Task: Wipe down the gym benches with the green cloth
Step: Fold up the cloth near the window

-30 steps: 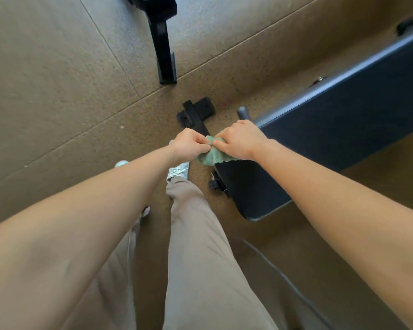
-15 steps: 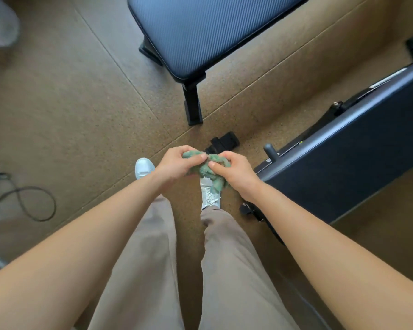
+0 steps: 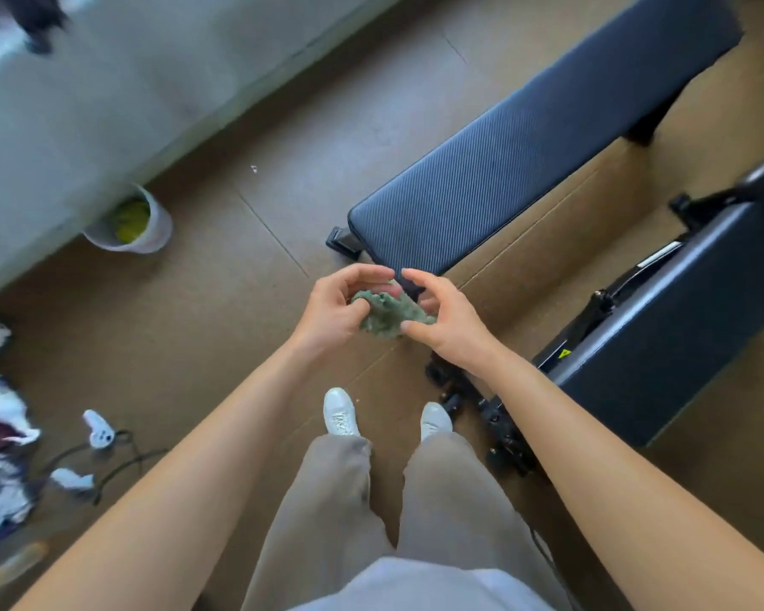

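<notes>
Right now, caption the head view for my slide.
A person holds the green cloth between left hand and right hand, near the ribbed bench and the smooth bench, touching neither.

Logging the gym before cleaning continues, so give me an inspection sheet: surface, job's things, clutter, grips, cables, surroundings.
Surface: brown tiled floor, seams visible.
Job's things: green cloth, bunched, held off both benches; ribbed bench ahead; smooth bench at right.
Clutter: white bucket with something yellow inside, by the grey wall; white controllers and blurred fabric at far left.
Grips: left hand and right hand both pinch the cloth.
Cables: black cable looping on the floor beside the controllers.
Surroundings: grey wall at upper left.
</notes>
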